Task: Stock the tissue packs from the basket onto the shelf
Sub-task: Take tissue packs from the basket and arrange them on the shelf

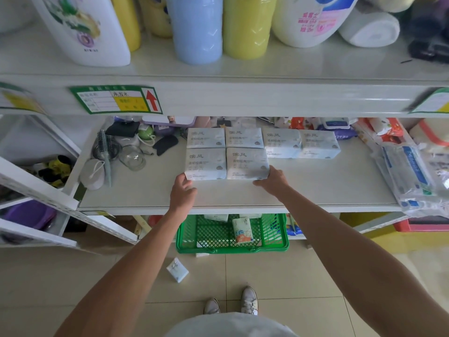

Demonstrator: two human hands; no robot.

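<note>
- here, six tissue packs lie flat on the middle shelf (315,188) at the centre of the frame: four in a back row and two in a front row, edges touching.
- the front left pack (206,164) and the front right pack (247,164) sit side by side, just in front of the two left-most packs of the back row (281,142).
- the left hand (182,190) is at the near left corner of the front left pack; its fingers are bent and close together, tips against the wrapper, and i cannot tell whether the thumb takes hold.
- the right hand (273,180) cups the near right corner of the front right pack, thumb stretched along the pack's near edge on the shelf, the other fingers together against its right side.
- below the shelf, at lower centre, a green basket (277,231) stands on the tiled floor with one tissue pack (242,231) upright inside it.
- a small pack (177,269) lies on the floor just in front of the basket, near the person's shoes (249,300).
- at the left of the shelf are a hairbrush (105,147) and a glass cup (132,156); at the right, plastic-wrapped goods (408,176).
- on the upper shelf, at the top of the frame, stand a blue bottle (196,27) and a yellow-green bottle (245,25); a price label (116,99) is stuck to that shelf's edge.
</note>
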